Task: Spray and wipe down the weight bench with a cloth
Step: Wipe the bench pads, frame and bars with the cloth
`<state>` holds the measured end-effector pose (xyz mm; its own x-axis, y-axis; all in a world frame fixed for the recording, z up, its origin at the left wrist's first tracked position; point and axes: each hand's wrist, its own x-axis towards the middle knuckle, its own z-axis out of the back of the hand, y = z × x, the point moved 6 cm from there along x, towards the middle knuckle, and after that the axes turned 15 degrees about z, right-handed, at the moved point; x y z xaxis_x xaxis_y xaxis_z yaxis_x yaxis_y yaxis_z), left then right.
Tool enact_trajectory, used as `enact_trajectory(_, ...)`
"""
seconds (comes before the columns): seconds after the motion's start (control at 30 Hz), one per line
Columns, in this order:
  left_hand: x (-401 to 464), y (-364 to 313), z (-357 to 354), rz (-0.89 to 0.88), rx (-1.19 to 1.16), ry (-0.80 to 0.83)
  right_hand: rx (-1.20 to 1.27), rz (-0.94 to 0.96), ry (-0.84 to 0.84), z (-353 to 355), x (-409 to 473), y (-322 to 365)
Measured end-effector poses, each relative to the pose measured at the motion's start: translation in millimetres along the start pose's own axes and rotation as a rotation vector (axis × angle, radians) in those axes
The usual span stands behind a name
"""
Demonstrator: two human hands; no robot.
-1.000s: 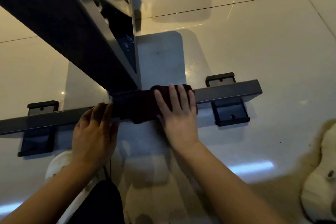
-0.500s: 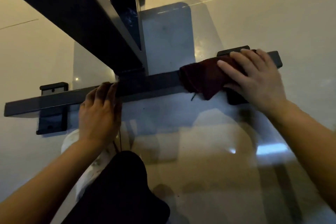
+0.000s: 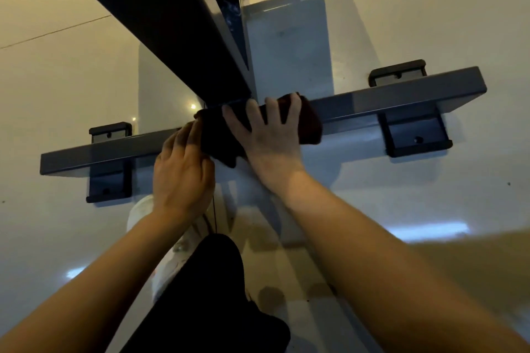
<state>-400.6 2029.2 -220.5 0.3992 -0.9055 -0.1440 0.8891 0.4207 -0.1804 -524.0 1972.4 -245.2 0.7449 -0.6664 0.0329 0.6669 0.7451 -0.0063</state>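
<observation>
Cloth (image 3: pixel 308 126) slid back to bar (image 3: pixel 401 94) centre — right hand (image 3: pixel 269 137) flat on it, left hand (image 3: pixel 180 172) gripping bar

Seen from above, a person's left hand (image 3: pixel 183 172) and right hand (image 3: pixel 269 137) extend on bare, sleeveless forearms, above a leg in black trousers (image 3: pixel 212 295) and a white shoe (image 3: pixel 143 213).

The hands (image 3: pixel 229 152) hide much of the dark cloth (image 3: pixel 307 126); the bench (image 3: pixel 149 8) is cut off above.
</observation>
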Motion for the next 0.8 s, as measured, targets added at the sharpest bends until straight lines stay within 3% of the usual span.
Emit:
enact_trajectory(0.1, -2.5, 0.1, 2.8, -0.012, -0.053, -0.006, -0.075, -0.062, -0.059, -2.3, 3.3, 3.2)
enact_trajectory(0.2, -6.8, -2.1, 2.1, -0.042, -0.037, -0.010, -0.052, 0.055, -0.096, -5.3, -12.0, -19.1)
enact_trajectory(0.33, -5.1, 2.6, -7.6, -0.069, 0.118, 0.013, -0.180, 0.052, -0.286, -5.2, -83.4, -117.6)
enact_trajectory(0.5, -6.5, -1.1, -12.3, -0.104, 0.186, -0.010, -0.114, -0.008, -0.213, 0.0, -154.5, -229.6)
enact_trajectory(0.67, -4.0, -0.9, -13.9, -0.118, 0.213, 0.000, -0.090, -0.075, -0.176, -2.4, -157.6, -226.2)
enact_trajectory(0.8, -3.1, -1.0, -13.0, -0.090, 0.177, -0.020, -0.067, -0.106, -0.159, 0.1, -129.1, -185.8)
